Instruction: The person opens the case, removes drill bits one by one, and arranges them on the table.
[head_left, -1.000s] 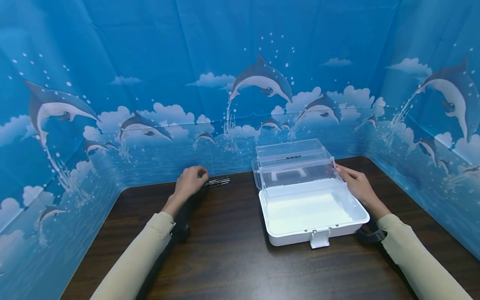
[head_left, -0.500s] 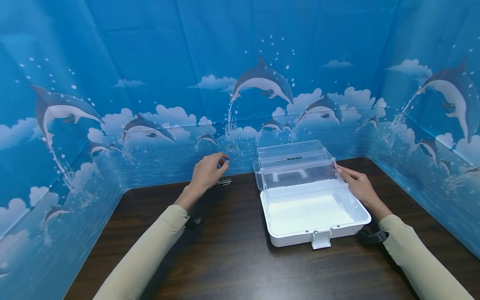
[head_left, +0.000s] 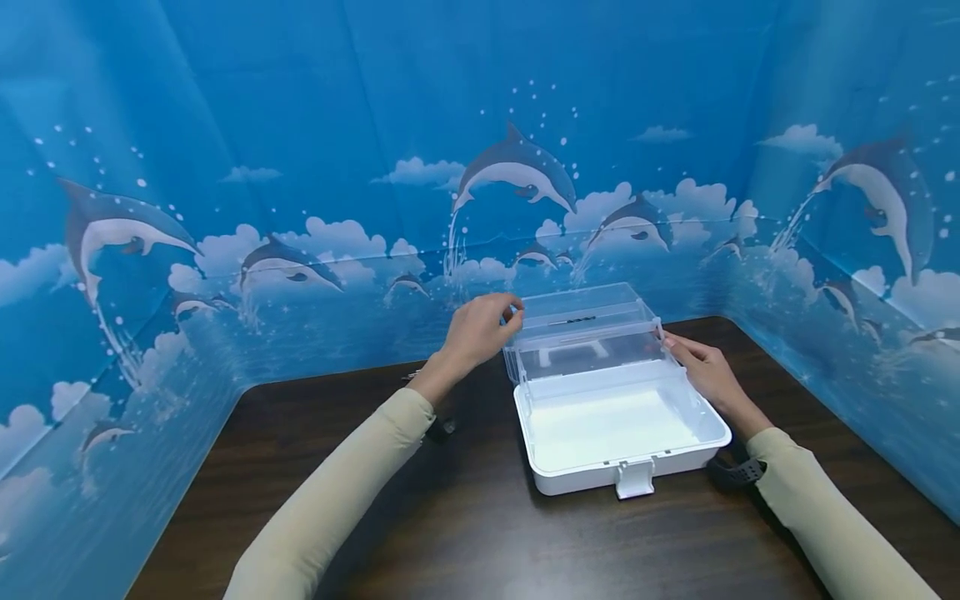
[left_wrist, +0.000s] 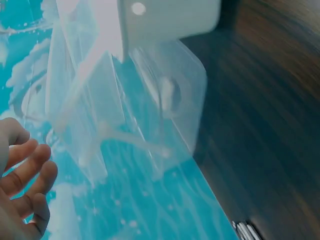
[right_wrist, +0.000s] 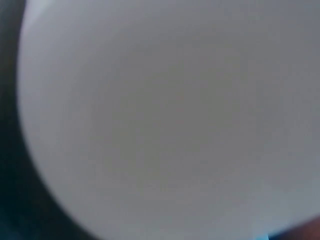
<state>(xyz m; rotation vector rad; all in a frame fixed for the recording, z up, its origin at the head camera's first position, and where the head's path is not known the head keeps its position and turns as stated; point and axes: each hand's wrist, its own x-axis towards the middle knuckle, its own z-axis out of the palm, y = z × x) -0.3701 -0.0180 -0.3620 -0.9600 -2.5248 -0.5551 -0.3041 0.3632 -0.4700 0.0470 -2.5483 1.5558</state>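
A white storage box (head_left: 622, 479) stands on the table with its clear lid and clear tray (head_left: 585, 340) raised at the back. A dark drill bit (head_left: 576, 321) lies in the upper tray. My left hand (head_left: 480, 329), fingers bent and thumb near the index finger, is beside the left end of the tray; whether it pinches something small is hidden. In the left wrist view its curled fingers (left_wrist: 30, 172) show at the left edge. My right hand (head_left: 701, 371) holds the tray's right end. Several drill bits (left_wrist: 245, 231) lie on the table, mostly behind my left wrist in the head view.
A dark wooden table (head_left: 465, 533) runs up to a blue dolphin-print curtain (head_left: 337, 125) at the back and sides. The box's front latch (head_left: 635, 481) hangs down. White box wall (right_wrist: 160, 120) fills most of the right wrist view.
My left hand has moved right from the drill bits to the left end of the raised tray. The right hand keeps its hold, and the box has not visibly moved.
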